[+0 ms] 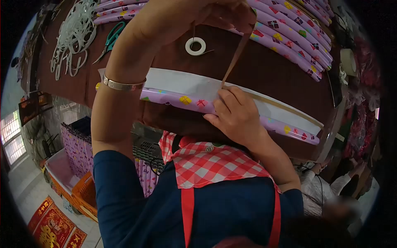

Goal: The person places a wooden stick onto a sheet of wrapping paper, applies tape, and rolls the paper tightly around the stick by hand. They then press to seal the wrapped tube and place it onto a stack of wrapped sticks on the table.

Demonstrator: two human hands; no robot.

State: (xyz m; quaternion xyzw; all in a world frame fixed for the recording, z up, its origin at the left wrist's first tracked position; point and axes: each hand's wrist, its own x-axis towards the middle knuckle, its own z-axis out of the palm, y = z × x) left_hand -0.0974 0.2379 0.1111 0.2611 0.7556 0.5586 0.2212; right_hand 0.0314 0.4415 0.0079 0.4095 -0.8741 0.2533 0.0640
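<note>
Brown strip [236, 60], stretched from the raised left hand [225, 15] to a purple paper roll [178, 98].

White flap [182, 80] of the roll, lying open; bent fingers of the right hand [239, 115] rested on it and on the roll where the strip meets it, seemingly so that the paper is steadied; whether anything is pinched by them cannot be told; strip's upper end gripped in the left fingers, partly cut off from view, apparently raised so that the strip is held taut; tape ring [202, 45] placed just beside the left fingers, presumably for easy reach; scissors [111, 41] laid to their left; stacked rolls [285, 33] set beyond the right fingers; circled "R" read on the checked apron [215, 163]; gold characters on a red poster [51, 225], well apart from both hands' fingers, not legible.
</note>
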